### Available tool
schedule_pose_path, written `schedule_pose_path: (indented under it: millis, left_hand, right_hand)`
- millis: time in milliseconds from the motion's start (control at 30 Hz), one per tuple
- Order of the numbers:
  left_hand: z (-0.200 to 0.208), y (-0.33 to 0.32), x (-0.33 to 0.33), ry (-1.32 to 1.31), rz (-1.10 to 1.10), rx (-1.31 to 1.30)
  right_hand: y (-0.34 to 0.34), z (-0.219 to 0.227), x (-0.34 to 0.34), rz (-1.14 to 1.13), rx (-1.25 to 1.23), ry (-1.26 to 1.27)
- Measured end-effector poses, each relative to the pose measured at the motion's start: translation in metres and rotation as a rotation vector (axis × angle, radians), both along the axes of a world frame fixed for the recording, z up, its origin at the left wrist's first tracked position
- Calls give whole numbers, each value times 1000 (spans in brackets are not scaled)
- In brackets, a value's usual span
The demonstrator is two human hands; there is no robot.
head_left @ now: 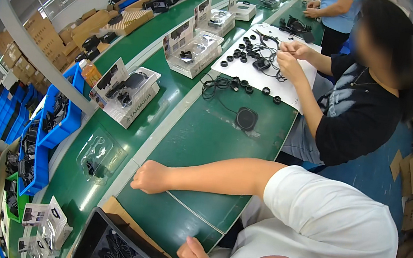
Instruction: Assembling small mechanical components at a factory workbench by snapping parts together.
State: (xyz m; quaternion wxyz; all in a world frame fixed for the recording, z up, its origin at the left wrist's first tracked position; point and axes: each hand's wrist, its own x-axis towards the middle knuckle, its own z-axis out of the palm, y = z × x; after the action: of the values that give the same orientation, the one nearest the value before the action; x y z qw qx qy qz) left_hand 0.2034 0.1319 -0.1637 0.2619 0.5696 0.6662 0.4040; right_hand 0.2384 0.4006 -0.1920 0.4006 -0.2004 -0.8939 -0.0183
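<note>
My right arm stretches left across the green bench (195,202), and my right hand (151,177) rests as a closed fist at the metal strip by the conveyor. Nothing shows in or sticks out of that fist. Lower down, my left hand (194,257) is curled with the thumb raised, near a black bin (96,224) full of dark coiled cables; no object is visible in it. Left of my right fist, a clear plastic blister tray (101,153) with a small black part lies on the conveyor. Farther up sits a black square device (246,119) with a coiled cable (217,85).
Open white packages (133,98) stand along the conveyor. Blue bins (61,118) of black parts line its far side. At right, a co-worker (363,99) handles cables over a white sheet (284,90) with several black rings. Another person (336,9) stands beyond.
</note>
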Motion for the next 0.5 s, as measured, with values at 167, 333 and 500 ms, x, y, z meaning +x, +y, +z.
schedule_pose_path:
  millis: [167, 333, 500]
  left_hand:
    - [-1, 4, 7, 88, 24, 53]
    - [1, 9, 5, 158, 20, 147]
    - [0, 16, 6, 177, 57, 186]
  right_hand:
    - [-3, -8, -7, -60, -81, -134]
    - [6, -3, -8, -146, -163, 29]
    - [19, -2, 12, -146, -252, -24]
